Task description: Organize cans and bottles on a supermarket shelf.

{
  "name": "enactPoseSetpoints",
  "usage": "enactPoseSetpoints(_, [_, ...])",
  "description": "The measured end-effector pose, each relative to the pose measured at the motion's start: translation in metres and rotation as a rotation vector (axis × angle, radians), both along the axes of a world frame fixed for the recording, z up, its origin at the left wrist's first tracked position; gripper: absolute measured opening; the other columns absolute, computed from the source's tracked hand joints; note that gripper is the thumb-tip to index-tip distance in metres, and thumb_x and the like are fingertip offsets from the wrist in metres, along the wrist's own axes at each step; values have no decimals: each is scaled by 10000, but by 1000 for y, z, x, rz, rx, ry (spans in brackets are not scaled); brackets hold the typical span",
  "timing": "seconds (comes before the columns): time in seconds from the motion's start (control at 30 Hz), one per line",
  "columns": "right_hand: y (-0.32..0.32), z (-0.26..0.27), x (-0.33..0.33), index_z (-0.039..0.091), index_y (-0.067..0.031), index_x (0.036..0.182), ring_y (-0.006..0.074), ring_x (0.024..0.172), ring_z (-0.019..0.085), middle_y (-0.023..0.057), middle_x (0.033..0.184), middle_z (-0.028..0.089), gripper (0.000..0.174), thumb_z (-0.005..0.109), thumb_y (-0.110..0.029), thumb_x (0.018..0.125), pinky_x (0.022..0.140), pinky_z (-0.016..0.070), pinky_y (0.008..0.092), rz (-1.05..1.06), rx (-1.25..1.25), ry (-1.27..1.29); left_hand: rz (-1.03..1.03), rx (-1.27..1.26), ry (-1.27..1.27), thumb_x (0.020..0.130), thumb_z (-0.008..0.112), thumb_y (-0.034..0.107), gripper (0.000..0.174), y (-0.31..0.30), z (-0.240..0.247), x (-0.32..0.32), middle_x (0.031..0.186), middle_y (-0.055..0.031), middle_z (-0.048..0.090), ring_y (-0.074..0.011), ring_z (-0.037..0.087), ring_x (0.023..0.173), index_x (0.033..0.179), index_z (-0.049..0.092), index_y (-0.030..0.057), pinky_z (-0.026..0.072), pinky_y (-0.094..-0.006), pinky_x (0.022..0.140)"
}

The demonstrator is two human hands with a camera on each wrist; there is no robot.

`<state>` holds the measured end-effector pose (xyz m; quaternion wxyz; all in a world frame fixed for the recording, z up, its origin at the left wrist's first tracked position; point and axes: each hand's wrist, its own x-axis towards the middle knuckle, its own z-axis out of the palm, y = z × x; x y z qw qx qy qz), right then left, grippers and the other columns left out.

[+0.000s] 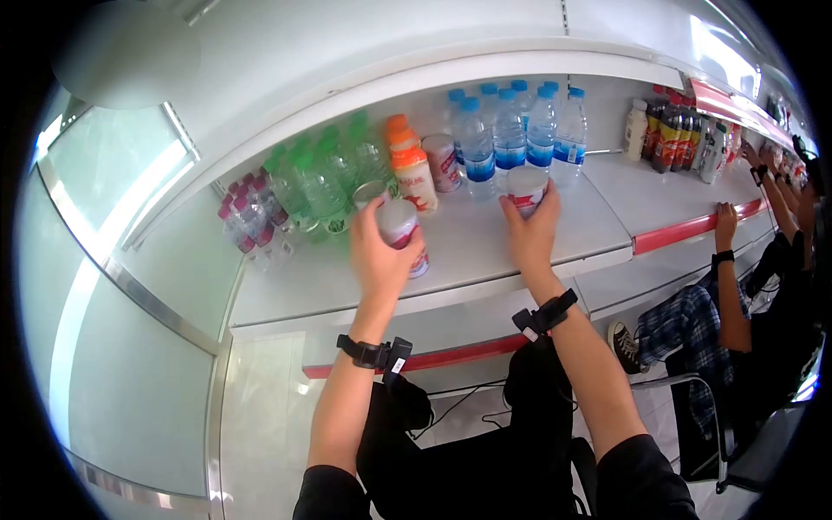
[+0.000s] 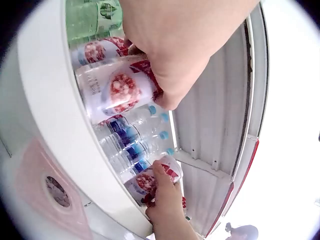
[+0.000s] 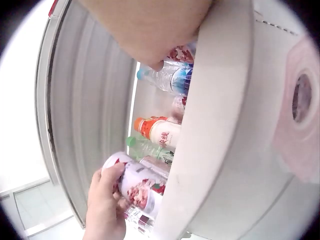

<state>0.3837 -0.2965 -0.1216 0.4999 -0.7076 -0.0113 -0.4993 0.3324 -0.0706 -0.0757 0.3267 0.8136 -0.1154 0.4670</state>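
My left hand [image 1: 379,263] grips a white and red can [image 1: 401,217] near the front of the shelf, thumb and fingers around its sides. In the left wrist view, the can [image 2: 115,90] shows a picture of a bowl of food. Right behind it stands a similar can [image 1: 369,191], partly covered by the hand. My right hand [image 1: 536,238] holds another such can [image 1: 526,185] in front of blue-capped water bottles [image 1: 510,130]. In the right wrist view this can [image 3: 181,54] is mostly hidden by the hand. A further can [image 1: 440,162] stands farther back, beside the orange-capped bottles [image 1: 414,173].
Green bottles [image 1: 316,182] and small pink-capped bottles [image 1: 251,217] stand at the left by a glass panel [image 1: 130,364]. An upper shelf edge [image 1: 390,74] overhangs the back. Dark soda bottles [image 1: 672,139] stand on the right section, where another person's hand [image 1: 726,224] touches the red edge strip.
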Motion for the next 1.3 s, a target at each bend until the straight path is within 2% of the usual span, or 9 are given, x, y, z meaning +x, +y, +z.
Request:
enactPoseSetpoints(0.17, [-8,1,4,406,60,1378,382,1183,505,238,1260,536,801,833,-247,775,1009,408,444,-12,29,44,15,-48,-77,708,830,182,686,33,-22,-6,1153,-183,545,-367,578,1042,1299,504,55,480,-434,876])
enactPoseSetpoints(0.33, [2,8,-8,486,38,1290,301,970,623,194,1113,622,763,858,-345,745,858,501,392,501,-67,211,5,-46,-100,719,839,209,692,41,-35,2,1127,-177,549,-364,582,1022,1305,503,63,481,-435,851])
enactPoseSetpoints(0.5, [-5,5,-16,573,17,1095,232,774,617,121,905,663,504,808,-334,821,722,502,317,302,-88,65,-25,-64,-63,759,808,196,653,41,-36,-2,1127,-158,545,-324,567,1024,1318,501,58,468,-406,867])
enactPoseSetpoints(0.57, [-15,6,-21,626,14,1020,211,732,637,100,809,670,392,708,-355,919,717,508,311,911,12,437,-29,-68,-73,758,810,200,657,41,-36,-1,1128,-159,544,-327,568,1020,1319,500,59,469,-409,865])
enactPoseSetpoints(0.67, [-21,14,-15,666,21,1064,224,802,698,145,863,713,426,569,-389,1000,772,534,326,1330,93,550,-42,-71,-67,756,812,203,665,41,-36,-3,1134,-162,539,-335,571,1019,1323,497,59,471,-415,867])
enactPoseSetpoints(0.87, [-3,27,-24,584,74,1286,238,1189,629,185,1247,669,513,571,-353,1002,973,497,347,1208,33,488,-39,-55,-118,738,831,220,692,41,-35,1,1121,-171,541,-347,586,979,1318,485,68,495,-429,809])
enactPoseSetpoints(0.97, [8,2,-5,540,60,1338,236,1249,580,174,1322,621,481,601,-260,984,1028,459,353,901,-125,313,-60,-57,-133,740,831,220,702,41,-36,1,1104,-168,539,-339,588,957,1333,486,71,497,-428,799])
enactPoseSetpoints(1.07, [-4,6,0,515,42,1363,243,1252,570,176,1353,587,490,633,-201,954,1047,447,371,1140,64,427,-62,-72,-94,739,842,232,739,43,-34,-2,1074,-160,543,-326,595,945,1370,492,74,502,-422,792])
enactPoseSetpoints(1.3, [-4,11,-7,484,28,1387,262,1252,565,178,1364,572,592,708,-225,901,1047,452,398,1015,-103,381,-171,-179,75,823,801,177,751,29,-39,-2,1152,-196,681,-251,695,879,1472,445,51,555,-346,764])
